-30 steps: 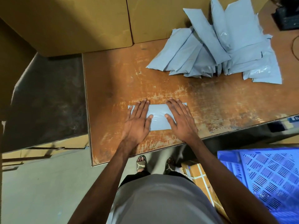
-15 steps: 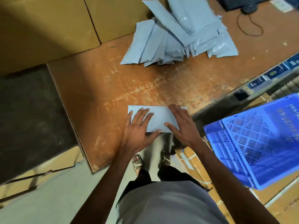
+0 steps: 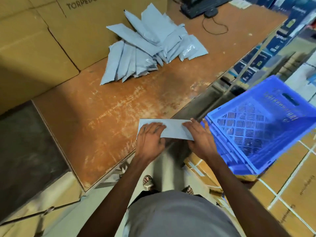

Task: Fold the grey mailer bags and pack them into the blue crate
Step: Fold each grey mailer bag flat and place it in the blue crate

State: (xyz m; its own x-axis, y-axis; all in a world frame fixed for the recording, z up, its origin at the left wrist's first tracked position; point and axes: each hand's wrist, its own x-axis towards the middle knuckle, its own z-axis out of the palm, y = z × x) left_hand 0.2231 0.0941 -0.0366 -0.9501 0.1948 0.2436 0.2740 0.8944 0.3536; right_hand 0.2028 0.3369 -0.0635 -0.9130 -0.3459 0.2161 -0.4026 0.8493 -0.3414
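Observation:
A folded grey mailer bag (image 3: 172, 130) hangs flat across the front edge of the worn brown table (image 3: 111, 108), partly past it. My left hand (image 3: 149, 142) grips its left end with the fingers over the top. My right hand (image 3: 200, 139) pinches the right end, close to the near corner of the blue crate (image 3: 239, 165). The slatted crate sits tilted below and to the right of the table, and I see nothing inside it. A loose pile of unfolded grey mailer bags (image 3: 145, 48) lies at the back of the table.
Large cardboard boxes (image 3: 42, 40) stand along the table's back and left. A keyboard (image 3: 201, 6) and a mouse (image 3: 211, 12) with its cable lie at the far right corner. Taped cartons (image 3: 290, 194) sit under the crate. My feet are on the floor by the table's edge.
Both hands went from pressing the folded bag flat on the table to holding its ends. The bag has slid right over the table's edge, nearer the crate, and my view turned right.

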